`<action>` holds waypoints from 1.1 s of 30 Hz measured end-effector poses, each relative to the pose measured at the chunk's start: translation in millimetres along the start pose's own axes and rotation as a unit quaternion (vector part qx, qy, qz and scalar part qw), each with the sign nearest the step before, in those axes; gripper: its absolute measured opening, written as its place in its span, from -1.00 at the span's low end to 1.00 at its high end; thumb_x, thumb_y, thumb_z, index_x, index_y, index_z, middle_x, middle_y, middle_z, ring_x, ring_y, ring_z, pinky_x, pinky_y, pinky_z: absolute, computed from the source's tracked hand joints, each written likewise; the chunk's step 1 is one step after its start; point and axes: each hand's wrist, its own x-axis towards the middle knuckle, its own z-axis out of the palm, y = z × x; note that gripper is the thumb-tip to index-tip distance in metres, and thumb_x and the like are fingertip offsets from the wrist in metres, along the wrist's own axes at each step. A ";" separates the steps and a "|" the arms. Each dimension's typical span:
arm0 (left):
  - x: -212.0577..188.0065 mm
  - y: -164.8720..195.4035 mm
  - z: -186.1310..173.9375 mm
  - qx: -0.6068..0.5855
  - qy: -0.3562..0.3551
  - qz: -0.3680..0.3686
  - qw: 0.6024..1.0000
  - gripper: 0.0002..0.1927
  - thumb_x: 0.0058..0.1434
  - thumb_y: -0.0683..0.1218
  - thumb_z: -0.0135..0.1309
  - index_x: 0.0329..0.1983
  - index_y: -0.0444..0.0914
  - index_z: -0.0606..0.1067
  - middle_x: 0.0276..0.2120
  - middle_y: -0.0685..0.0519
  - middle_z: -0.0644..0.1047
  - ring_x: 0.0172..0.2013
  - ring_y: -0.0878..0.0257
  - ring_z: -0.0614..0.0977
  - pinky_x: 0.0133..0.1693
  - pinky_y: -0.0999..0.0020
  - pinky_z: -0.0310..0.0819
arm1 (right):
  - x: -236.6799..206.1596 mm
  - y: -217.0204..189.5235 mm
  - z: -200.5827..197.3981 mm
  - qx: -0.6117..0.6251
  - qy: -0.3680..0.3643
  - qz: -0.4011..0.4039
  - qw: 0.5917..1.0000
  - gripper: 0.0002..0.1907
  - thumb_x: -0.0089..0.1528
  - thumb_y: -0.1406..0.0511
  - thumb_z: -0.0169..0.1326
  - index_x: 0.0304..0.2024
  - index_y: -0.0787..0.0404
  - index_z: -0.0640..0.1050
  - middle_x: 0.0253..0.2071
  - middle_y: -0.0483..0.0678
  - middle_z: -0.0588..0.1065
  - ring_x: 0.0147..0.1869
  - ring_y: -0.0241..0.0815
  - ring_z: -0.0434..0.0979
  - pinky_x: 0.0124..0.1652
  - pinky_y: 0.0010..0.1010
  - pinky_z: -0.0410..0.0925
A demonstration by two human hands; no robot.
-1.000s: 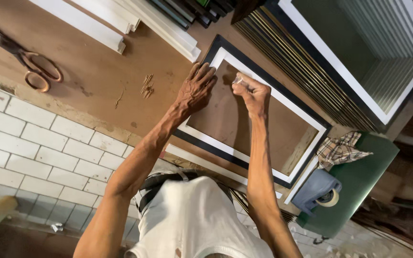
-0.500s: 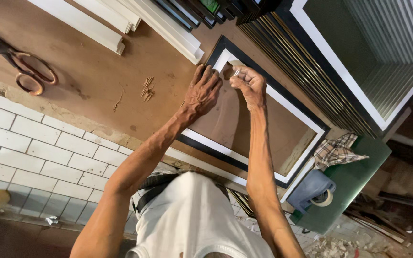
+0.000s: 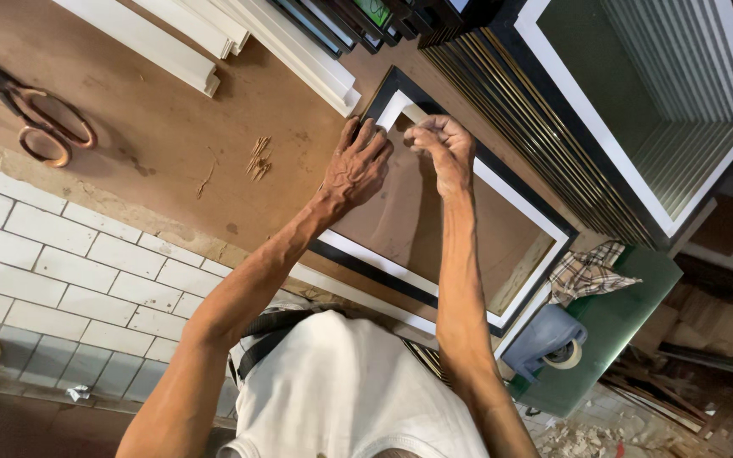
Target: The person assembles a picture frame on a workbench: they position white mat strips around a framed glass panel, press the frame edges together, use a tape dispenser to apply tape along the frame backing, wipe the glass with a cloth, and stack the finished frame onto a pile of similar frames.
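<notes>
While the left hand (image 3: 356, 167) lies flat with fingers spread on the brown backing board (image 3: 434, 229) of a black-and-white picture frame (image 3: 526, 222), the right hand (image 3: 441, 146) sits just beside it, fingers curled narrow and pinched at the frame's inner white edge near the corner; whether it holds anything small I cannot tell. The frame rests on the brown worktable (image 3: 154, 127) directly under both hands. Beyond the fingertips lie white moulding strips (image 3: 214, 38) and a stack of frames (image 3: 638, 110). Well off to the left hand's outer side lie rusty scissors (image 3: 36, 114), with a few small nails (image 3: 259, 157) nearer. Near the right forearm sits a checked cloth (image 3: 587, 273)
</notes>
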 end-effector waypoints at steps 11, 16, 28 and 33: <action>6.7 1.7 -9.2 0.022 -0.007 -0.007 1.000 -0.74 0.14 -0.13 0.11 -0.10 -0.25 0.54 0.00 -0.06 0.43 0.25 -0.01 0.36 0.34 -0.13 0.13 | 31.8 -12.4 8.7 -0.062 0.039 0.052 0.996 -0.87 0.25 0.37 0.22 -0.15 0.23 0.60 -0.27 -0.07 0.66 -0.42 -0.36 0.59 -0.46 -0.61 0.35; 8.2 -0.5 -16.4 0.011 0.014 -0.004 1.000 -0.77 0.15 -0.13 0.12 -0.12 -0.25 0.54 -0.02 -0.04 0.43 0.24 0.00 0.37 0.32 -0.09 0.17 | 41.6 -5.0 12.8 -0.084 0.057 0.056 0.993 -0.85 0.19 0.36 0.25 -0.18 0.24 0.63 -0.31 -0.08 0.66 -0.43 -0.38 0.58 -0.46 -0.61 0.32; 10.0 -4.0 -19.7 -0.004 0.038 -0.009 0.999 -0.78 0.13 -0.11 0.12 -0.16 -0.24 0.55 -0.06 -0.02 0.43 0.20 0.03 0.38 0.31 -0.08 0.19 | 42.6 -3.1 7.1 -0.037 0.060 0.093 0.993 -0.88 0.14 0.37 0.25 -0.26 0.24 0.67 -0.38 -0.21 0.58 -0.36 -0.45 0.46 -0.46 -0.61 0.23; 9.3 -5.4 -18.6 -0.004 0.033 -0.011 0.999 -0.79 0.13 -0.10 0.13 -0.17 -0.23 0.55 -0.08 -0.01 0.43 0.21 0.02 0.38 0.31 -0.07 0.18 | 49.1 -0.6 9.2 -0.029 0.062 0.101 0.993 -0.88 0.13 0.42 0.23 -0.26 0.26 0.69 -0.44 -0.22 0.54 -0.42 -0.47 0.37 -0.51 -0.63 0.17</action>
